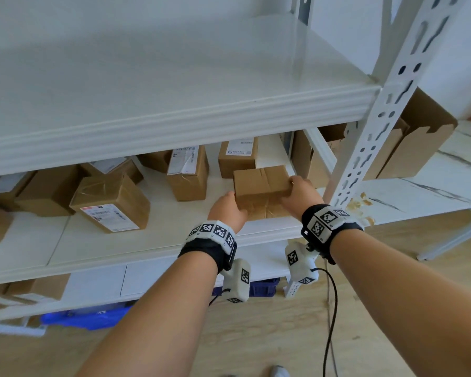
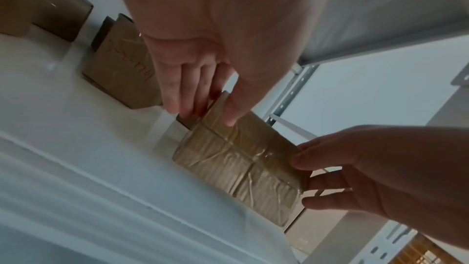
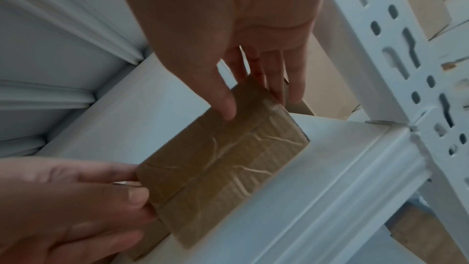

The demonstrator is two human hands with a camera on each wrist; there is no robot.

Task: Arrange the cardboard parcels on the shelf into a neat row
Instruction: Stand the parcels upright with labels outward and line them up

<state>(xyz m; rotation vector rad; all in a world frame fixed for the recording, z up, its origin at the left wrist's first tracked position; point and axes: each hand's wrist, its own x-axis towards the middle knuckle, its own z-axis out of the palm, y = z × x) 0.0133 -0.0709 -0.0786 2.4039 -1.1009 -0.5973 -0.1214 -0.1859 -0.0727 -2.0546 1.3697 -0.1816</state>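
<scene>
Shelf (image 1: 158,238): white metal rack, middle level holds the scattered parcels.
Neighbours: labelled parcel (image 1: 112,202) lies askew to the left; upright post (image 1: 370,137) crowds the right.
Taped parcel (image 1: 261,186): near the front edge, right end; likely light, stiff, slick with tape.
Left hand (image 1: 226,210): grasps its left end.
Right hand (image 1: 299,191): grasps the right end.

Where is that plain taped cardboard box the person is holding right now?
In the head view, the plain brown taped cardboard parcel sits at the right front of the white middle shelf, between the left hand and right hand, beside the white slotted upright post.
</scene>
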